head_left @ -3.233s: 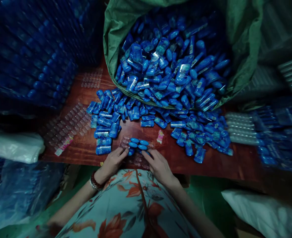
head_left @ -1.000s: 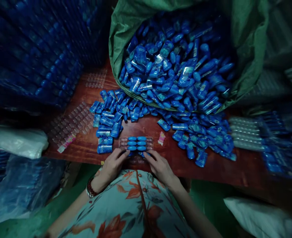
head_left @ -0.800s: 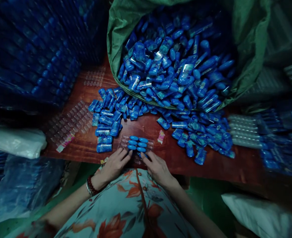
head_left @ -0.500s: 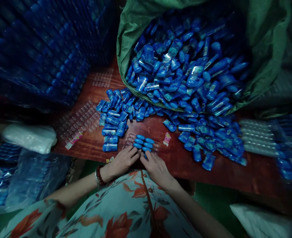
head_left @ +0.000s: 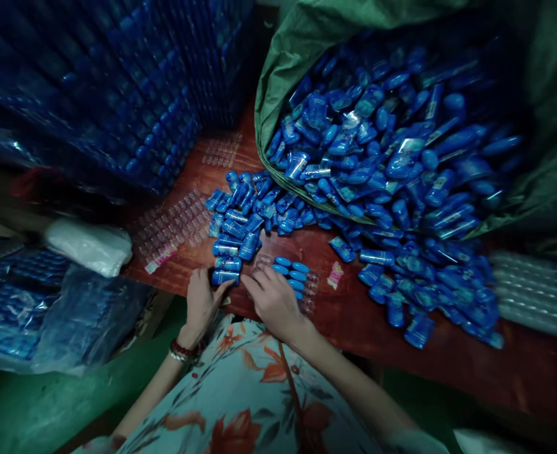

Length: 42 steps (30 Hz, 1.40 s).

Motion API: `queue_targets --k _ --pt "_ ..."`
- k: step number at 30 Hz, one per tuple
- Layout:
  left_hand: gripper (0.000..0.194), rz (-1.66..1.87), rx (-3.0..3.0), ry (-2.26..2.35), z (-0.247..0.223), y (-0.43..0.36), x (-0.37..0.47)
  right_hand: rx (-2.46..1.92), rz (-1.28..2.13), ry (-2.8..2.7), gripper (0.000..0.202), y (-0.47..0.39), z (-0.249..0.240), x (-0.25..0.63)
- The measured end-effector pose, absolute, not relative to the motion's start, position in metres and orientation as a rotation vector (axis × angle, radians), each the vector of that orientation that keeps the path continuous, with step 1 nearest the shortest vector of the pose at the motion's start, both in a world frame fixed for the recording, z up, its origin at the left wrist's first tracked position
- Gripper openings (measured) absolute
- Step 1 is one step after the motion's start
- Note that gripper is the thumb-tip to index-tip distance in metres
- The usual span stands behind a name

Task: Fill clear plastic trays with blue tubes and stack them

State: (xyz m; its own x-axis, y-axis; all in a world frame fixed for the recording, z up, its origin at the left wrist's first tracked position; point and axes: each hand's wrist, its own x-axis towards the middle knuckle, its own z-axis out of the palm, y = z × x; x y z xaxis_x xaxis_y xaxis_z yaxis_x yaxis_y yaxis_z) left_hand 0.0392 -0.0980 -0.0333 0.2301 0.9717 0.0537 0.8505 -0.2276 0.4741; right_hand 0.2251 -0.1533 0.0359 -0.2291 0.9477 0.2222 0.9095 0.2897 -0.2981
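My left hand (head_left: 203,304) has its thumb and fingers about the left end of the nearest small blue bottle (head_left: 225,277), which lies on its side at the bottom of a short column of bottles. Over the left part of a clear blister tray (head_left: 310,291) is my right hand (head_left: 275,301), fingers apart and reaching left, the foremost fingertip close to that bottle's right end. Smooth blue oval pieces (head_left: 298,276) sit in two columns in the tray. Part of the tray is hidden beneath my right hand.
A green sack (head_left: 271,142) full of blue bottles spills onto the red-brown table (head_left: 326,321). More clear trays (head_left: 177,217) lie left. Tall stacks of packed blue goods (head_left: 150,139) stand at the back left. A pink label (head_left: 335,275) lies right of the blister tray.
My left hand has moved left from the blister tray to the nearest bottle. My right hand has shifted left across the tray's blue pieces. The camera view has turned left.
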Motion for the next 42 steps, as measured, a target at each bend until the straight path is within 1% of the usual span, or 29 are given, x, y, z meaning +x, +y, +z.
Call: queue_targets --k 3,6,10,14,16,18,21,23,26,29,33,36,38,40,42 --pt "0.03 0.445 2.119 1.69 -0.04 -0.094 0.037 -1.837 0.332 -2.309 0.026 -0.107 0.032 0.187" --pt "0.025 0.415 2.027 1.675 -0.04 -0.097 0.031 -2.005 0.48 -2.349 0.025 -0.079 0.023 0.164" --pt "0.027 0.395 1.933 1.639 -0.033 -0.109 0.014 -2.009 0.436 -2.414 0.025 -0.077 0.013 0.16" --pt "0.027 0.505 1.959 1.581 -0.017 -0.117 -0.002 -1.818 0.353 -2.451 0.029 -0.101 0.021 0.173" --pt "0.025 0.542 2.007 1.467 -0.005 -0.118 -0.005 -1.76 0.418 -2.391 0.035 -0.122 0.032 0.186" --pt "0.023 0.554 2.058 1.34 0.009 -0.119 -0.002 -1.723 0.585 -2.277 0.038 -0.149 0.043 0.205" --pt "0.019 0.532 2.094 1.158 0.024 -0.121 0.016 -1.73 0.793 -1.97 0.03 -0.193 0.051 0.241" --pt "0.016 0.531 2.099 1.047 0.027 -0.123 0.033 -1.788 0.819 -1.812 0.024 -0.221 0.048 0.261" --pt "0.015 0.564 2.158 0.87 0.021 -0.125 0.06 -1.846 0.687 -1.694 0.021 -0.249 0.032 0.277" --pt "0.023 0.581 2.34 0.73 0.005 -0.125 0.077 -1.876 0.468 -1.674 0.029 -0.259 0.008 0.277" --pt "0.03 0.557 2.612 0.592 -0.01 -0.124 0.083 -1.865 0.218 -1.811 0.038 -0.26 -0.014 0.274" --pt "0.032 0.437 2.695 0.497 -0.008 -0.123 0.086 -1.895 0.189 -1.979 0.046 -0.257 -0.012 0.274" --pt "0.031 0.321 2.724 0.457 -0.002 -0.123 0.091 -1.936 0.206 -2.099 0.048 -0.251 -0.004 0.273" --pt "0.03 0.226 2.745 0.416 0.002 -0.122 0.098 -1.981 0.211 -2.199 0.042 -0.242 0.007 0.271" --pt "0.029 0.22 2.753 0.393 0.002 -0.12 0.103 -2.026 0.213 -2.252 0.035 -0.23 0.017 0.267"
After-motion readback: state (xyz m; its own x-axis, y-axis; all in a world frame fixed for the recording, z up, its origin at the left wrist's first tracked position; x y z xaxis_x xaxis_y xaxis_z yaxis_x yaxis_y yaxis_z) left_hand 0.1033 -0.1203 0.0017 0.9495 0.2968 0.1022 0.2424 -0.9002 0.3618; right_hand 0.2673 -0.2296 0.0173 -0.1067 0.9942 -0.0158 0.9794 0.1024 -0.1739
